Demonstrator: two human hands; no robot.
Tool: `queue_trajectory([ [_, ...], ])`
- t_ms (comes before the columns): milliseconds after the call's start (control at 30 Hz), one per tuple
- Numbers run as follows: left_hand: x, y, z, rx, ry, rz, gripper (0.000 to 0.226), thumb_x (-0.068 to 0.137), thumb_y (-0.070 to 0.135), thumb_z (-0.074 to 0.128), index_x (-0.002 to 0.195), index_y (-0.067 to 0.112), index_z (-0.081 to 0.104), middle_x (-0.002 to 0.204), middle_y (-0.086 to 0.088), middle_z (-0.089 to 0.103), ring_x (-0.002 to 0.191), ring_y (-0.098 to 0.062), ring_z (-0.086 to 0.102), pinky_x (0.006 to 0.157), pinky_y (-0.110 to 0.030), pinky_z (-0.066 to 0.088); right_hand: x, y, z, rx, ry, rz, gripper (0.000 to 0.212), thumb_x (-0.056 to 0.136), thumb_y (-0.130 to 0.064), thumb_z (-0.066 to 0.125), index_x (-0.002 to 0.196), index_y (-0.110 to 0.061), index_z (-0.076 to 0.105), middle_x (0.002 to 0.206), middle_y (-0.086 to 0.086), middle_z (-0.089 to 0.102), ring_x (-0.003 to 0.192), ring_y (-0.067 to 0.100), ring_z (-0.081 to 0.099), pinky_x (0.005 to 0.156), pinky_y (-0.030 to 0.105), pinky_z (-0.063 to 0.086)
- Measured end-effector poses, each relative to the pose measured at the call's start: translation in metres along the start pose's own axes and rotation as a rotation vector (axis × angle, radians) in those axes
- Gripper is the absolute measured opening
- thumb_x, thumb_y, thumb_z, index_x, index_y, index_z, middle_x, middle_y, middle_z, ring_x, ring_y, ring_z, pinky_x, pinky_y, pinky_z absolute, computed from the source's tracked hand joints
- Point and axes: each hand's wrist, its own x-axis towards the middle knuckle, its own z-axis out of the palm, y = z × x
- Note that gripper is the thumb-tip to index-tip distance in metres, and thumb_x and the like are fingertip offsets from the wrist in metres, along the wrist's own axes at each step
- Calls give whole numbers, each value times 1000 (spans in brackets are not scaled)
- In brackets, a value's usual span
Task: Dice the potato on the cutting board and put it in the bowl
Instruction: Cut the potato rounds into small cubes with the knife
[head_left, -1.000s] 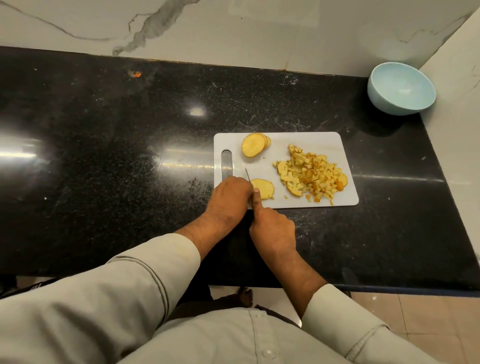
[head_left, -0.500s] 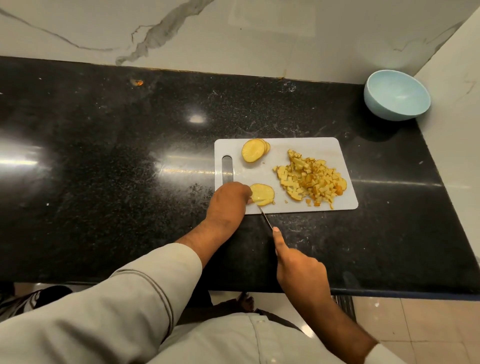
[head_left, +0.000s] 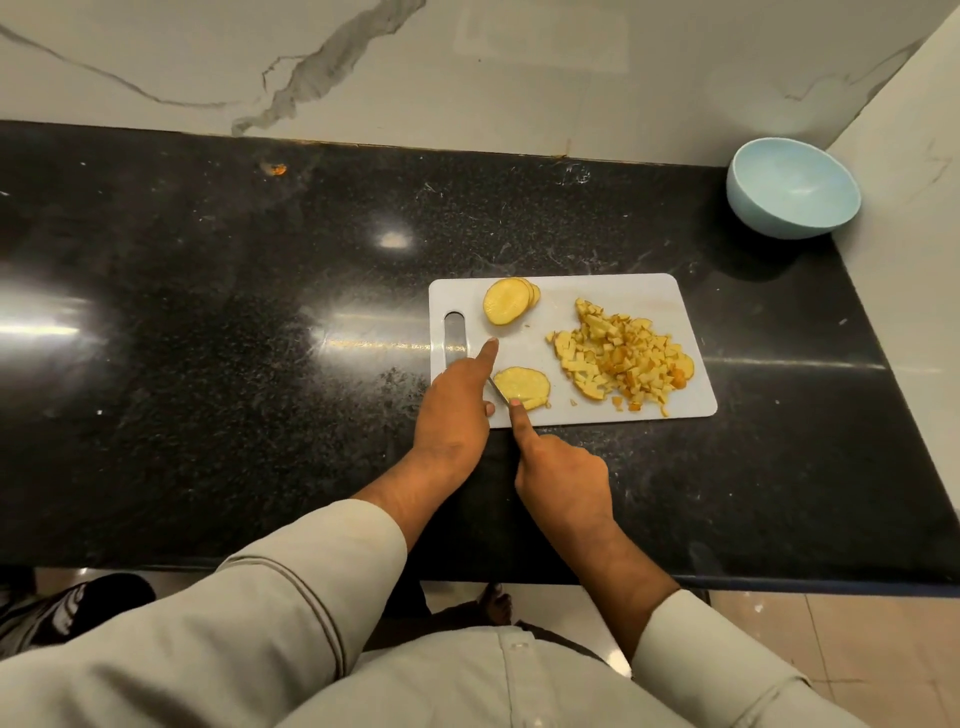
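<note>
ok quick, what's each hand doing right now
Left hand: open, index finger straight, resting by the potato slice.
Right hand: holding the knife.

I wear a pale grey-beige shirt with long sleeves. My left sleeve (head_left: 218, 623) is wide and loose, with a stitched seam that curves across the cloth a little way back from the cuff. My right sleeve (head_left: 727, 670) ends in a plain cuff with a seam line near its edge. Both sleeves stop short of my wrists, so my forearms are bare, and so are my left hand (head_left: 457, 405) and right hand (head_left: 561, 478), with no rings or watch to be seen. Down my shirt front (head_left: 467, 686) runs a button strip with a pale button (head_left: 517, 646) on it.
</note>
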Motion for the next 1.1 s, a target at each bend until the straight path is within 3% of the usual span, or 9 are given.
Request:
queue_trajectory([
  [133,3,3,0,196,-36,40,61,89,-1,55,144,21,40,125,-7,55,115,-25,51,94,-31,43,7,12,0,8,-15,57,68,94,-24,40,152,-34,6,71,-1,47,54,20,47,46,29,26],
  [233,6,5,1,330,-62,29,32,90,-1,49,120,5,61,125,-12,57,114,-28,52,93,-35,43,15,24,-2,-12,-27,111,67,95,-24,39,152,-35,5,64,-5,33,50,17,34,44,29,20],
  [300,6,7,2,477,-91,46,27,92,0,46,111,5,64,130,-9,55,115,-28,51,91,-33,45,18,32,-5,-17,-26,131,67,96,-25,38,152,-35,3,67,-4,35,51,17,34,44,29,19],
  [400,4,12,5,613,-92,90,32,91,-4,43,114,8,63,135,-6,50,111,-28,50,86,-35,50,21,42,-7,2,-23,134,67,96,-25,36,152,-36,1,80,0,51,58,20,44,51,31,30],
  [567,16,23,-2,441,-64,24,18,94,12,49,100,8,66,104,-10,63,97,-30,60,73,-32,44,13,49,-10,-8,-16,47,67,97,-27,36,152,-35,-1,78,-3,52,59,20,51,50,31,32],
  [667,37,30,-13,313,15,-20,21,93,23,57,107,12,67,110,-11,64,100,-31,61,79,-32,46,6,53,-9,-29,-65,-50,65,97,-30,35,151,-38,0,73,-5,48,58,19,51,48,31,35],
  [800,68,41,-18,225,63,1,37,89,32,64,119,12,58,121,-10,54,108,-30,56,82,-34,42,15,67,-15,-27,-21,48,66,95,-28,36,151,-41,4,72,-5,44,56,20,42,50,31,31],
  [933,89,56,-17,291,19,37,68,81,42,73,135,17,41,130,-10,43,109,-33,55,86,-39,47,18,68,-16,-13,-1,28,64,95,-28,37,151,-39,8,78,-4,57,63,23,57,51,31,32],
  [1100,103,60,-17,384,-65,44,45,85,33,67,122,13,54,124,-12,48,106,-33,57,85,-36,46,23,58,-16,34,11,17,65,96,-28,38,151,-39,6,78,-4,54,62,23,53,50,31,28],
])
